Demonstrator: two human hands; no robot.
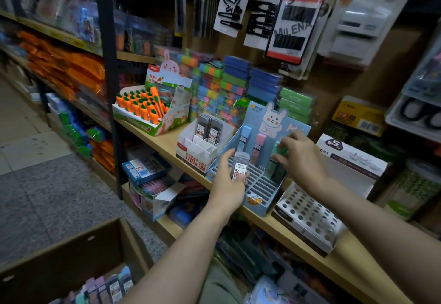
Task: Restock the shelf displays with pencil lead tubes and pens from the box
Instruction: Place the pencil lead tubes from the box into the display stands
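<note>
My left hand (230, 182) grips a clear pencil lead tube (240, 166) with a white label, held over the front of the blue bunny display (256, 195) on the wooden shelf. My right hand (301, 155) pinches a green lead tube (278, 154) standing in the right column of that display. A blue-capped tube (244, 138) and a pink-capped tube (259, 145) stand in its back slots. Left of it, a white display box (202, 146) holds dark lead tubes (209, 128) at its back. The cardboard box (71, 251) at bottom left holds several more tubes (107, 287).
A grey pen stand with round holes (307, 215) sits right of the blue display. A carrot-themed display (148, 110) and stacked colourful erasers (222, 89) stand behind on the shelf (293, 234). Hair clip cards (232, 7) hang above. Lower shelves hold more boxed stationery.
</note>
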